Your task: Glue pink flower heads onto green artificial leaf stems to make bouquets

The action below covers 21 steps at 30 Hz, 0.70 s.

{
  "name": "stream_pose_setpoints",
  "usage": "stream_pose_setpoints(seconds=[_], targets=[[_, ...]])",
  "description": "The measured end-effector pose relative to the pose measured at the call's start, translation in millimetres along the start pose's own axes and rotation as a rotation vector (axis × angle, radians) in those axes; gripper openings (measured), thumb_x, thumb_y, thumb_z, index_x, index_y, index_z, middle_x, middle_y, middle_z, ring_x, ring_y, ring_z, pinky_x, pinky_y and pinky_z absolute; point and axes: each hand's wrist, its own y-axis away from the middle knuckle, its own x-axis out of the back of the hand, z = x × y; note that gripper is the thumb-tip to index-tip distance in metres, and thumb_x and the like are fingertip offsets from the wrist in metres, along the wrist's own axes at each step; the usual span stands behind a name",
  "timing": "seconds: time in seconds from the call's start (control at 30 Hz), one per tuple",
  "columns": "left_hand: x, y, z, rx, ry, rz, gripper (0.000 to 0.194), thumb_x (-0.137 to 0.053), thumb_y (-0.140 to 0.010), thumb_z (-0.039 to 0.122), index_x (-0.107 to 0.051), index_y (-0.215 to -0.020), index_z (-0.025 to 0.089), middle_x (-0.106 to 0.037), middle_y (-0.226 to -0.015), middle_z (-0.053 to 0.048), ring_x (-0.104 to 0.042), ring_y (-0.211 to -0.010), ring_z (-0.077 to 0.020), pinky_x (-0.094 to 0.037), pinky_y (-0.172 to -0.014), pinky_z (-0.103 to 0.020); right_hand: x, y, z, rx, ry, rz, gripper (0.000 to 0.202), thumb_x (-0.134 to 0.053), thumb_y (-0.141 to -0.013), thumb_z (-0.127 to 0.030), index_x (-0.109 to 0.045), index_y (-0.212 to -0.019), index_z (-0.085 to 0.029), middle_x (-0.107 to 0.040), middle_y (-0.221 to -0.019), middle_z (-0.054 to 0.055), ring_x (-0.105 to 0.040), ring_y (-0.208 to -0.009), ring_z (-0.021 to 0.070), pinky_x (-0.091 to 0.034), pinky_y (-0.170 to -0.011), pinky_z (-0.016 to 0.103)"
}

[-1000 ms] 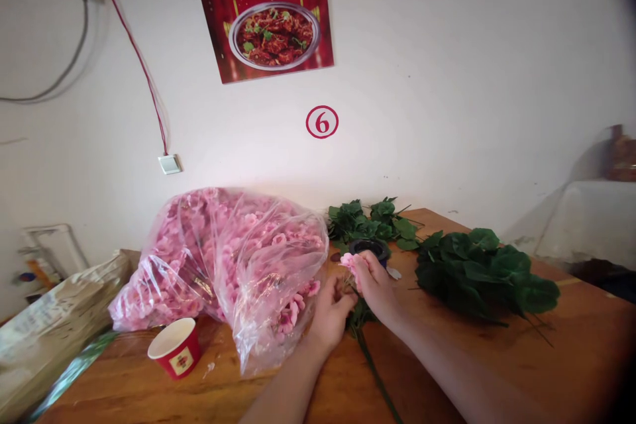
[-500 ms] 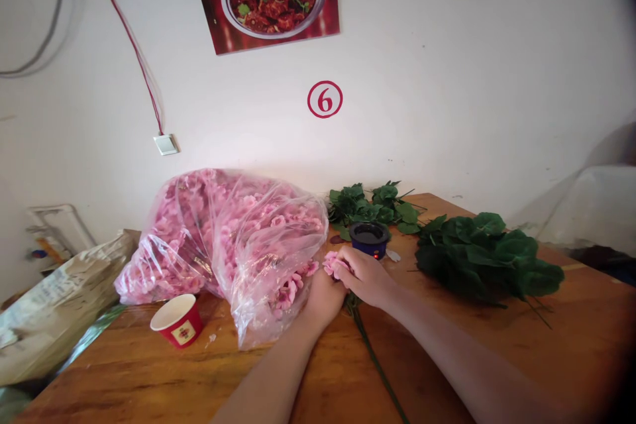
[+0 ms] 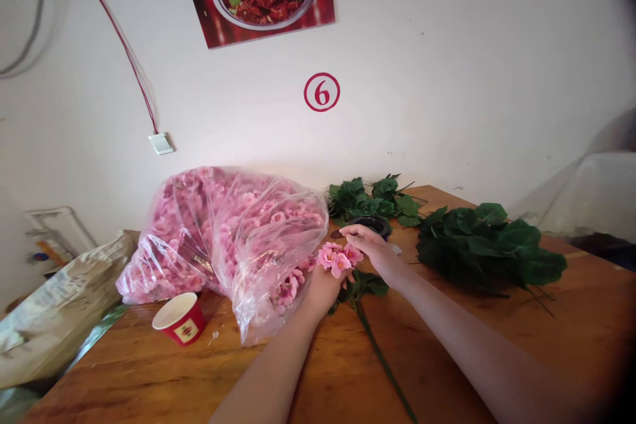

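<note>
The left hand [image 3: 325,288] grasped the pink flowers [image 3: 340,260] above the desk [image 3: 199,381]; the right hand [image 3: 375,248], fingers extended, was released beside them.

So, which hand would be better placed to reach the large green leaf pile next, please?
Probably the right hand: it looks free and is nearer the large leaf pile, while the left hand holds pink blossoms.

Left hand [image 3: 325,290] holds pink blossoms [image 3: 340,260]; right hand [image 3: 372,250] above them, open. Bag [image 3: 223,238] left, leaves [image 3: 489,248] right.
</note>
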Motion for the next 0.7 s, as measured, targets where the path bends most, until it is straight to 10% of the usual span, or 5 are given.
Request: stream_pose_setpoints(seconds=[0.23,0.7], targets=[[1.6,0,0,0.059,0.037,-0.014,0.027,-0.07,-0.069,0.04,-0.059,-0.068,0.015,-0.058,-0.059,0.0,-0.05,-0.053,-0.0111,-0.039,-0.052,-0.023,-2,1,8,0.147,0.152,-0.13,0.011,-0.066,-0.076,-0.028,-0.064,-0.077,-0.017,-0.057,-0.085,0.001,-0.053,-0.074,0.0136,-0.042,-0.068,0.026],[14.7,-8,-9,-0.223,-0.373,-0.061,0.017,-0.063,-0.076,0.034,-0.065,-0.084,0.019,-0.065,-0.096,-0.006,-0.056,-0.094,-0.021,-0.043,-0.093,-0.035,2,7,-6,-0.104,-0.112,-0.262,0.044,-0.077,-0.07,-0.038,-0.063,-0.106,-0.018,-0.062,-0.087,0.002,-0.054,-0.065,0.0114,-0.046,-0.059,0.024]])
